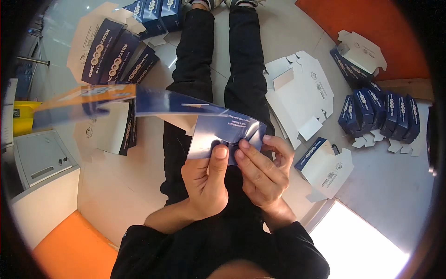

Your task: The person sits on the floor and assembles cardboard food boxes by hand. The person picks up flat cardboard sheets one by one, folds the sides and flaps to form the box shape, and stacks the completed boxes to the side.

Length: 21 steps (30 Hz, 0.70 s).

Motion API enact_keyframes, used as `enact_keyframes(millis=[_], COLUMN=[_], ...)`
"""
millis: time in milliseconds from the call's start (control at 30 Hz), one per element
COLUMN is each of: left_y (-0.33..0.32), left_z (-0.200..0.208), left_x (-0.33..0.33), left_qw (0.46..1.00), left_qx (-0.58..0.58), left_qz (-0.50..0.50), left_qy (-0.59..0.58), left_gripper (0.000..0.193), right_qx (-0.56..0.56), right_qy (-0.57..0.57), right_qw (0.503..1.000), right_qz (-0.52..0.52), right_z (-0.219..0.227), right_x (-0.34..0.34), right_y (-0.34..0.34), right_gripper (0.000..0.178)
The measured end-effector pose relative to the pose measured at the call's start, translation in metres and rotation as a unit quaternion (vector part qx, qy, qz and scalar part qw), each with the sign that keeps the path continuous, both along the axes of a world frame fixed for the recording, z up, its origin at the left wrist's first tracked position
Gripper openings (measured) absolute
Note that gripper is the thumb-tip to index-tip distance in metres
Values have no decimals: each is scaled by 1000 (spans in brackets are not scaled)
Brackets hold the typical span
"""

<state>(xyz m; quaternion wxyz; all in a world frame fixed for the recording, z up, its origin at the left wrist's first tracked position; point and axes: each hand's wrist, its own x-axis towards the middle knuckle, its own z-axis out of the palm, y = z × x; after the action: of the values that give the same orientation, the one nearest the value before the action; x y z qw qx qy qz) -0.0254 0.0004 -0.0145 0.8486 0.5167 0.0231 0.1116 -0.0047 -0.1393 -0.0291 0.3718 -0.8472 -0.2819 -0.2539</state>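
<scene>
A dark blue cardboard carton (211, 128), partly folded, is held up over my lap by both hands. Its long blue and orange panel stretches off to the left, seen nearly edge-on. My left hand (206, 186) grips the near panel's lower edge, thumb lying on the blue face and the other fingers mostly hidden behind. On the same panel's right part, the fingertips of my right hand (265, 174) press near a curved cut, with the thumb and fingers closed around the edge.
Folded blue cartons (104, 53) stand at the left, more blue cartons (155, 16) by my feet and others (378, 111) at the right. Flat white-sided blanks (304, 93) and an open carton (325, 167) lie right of my legs. A grey-white machine (44, 160) sits left.
</scene>
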Motion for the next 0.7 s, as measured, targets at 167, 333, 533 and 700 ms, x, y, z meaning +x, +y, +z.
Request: enact_keyframes(millis=[167, 333, 533, 700], left_y=[3, 19, 11, 11], left_z=[1, -2, 19, 8], left_x=[0, -4, -7, -2], left_qw=[996, 994, 997, 995], left_qx=[-80, -65, 7, 90], left_qz=[14, -70, -77, -47], left_qy=[31, 47, 23, -20], left_gripper=[24, 26, 31, 29], right_qx=[3, 39, 31, 46], right_qy=[10, 10, -22, -10], right_qw=[1000, 999, 999, 998], right_qz=[24, -1, -23, -29], right_z=[2, 2, 17, 18], right_x=[5, 1, 1, 13], right_y=[-3, -2, 5, 10], right_gripper=[45, 33, 34, 33])
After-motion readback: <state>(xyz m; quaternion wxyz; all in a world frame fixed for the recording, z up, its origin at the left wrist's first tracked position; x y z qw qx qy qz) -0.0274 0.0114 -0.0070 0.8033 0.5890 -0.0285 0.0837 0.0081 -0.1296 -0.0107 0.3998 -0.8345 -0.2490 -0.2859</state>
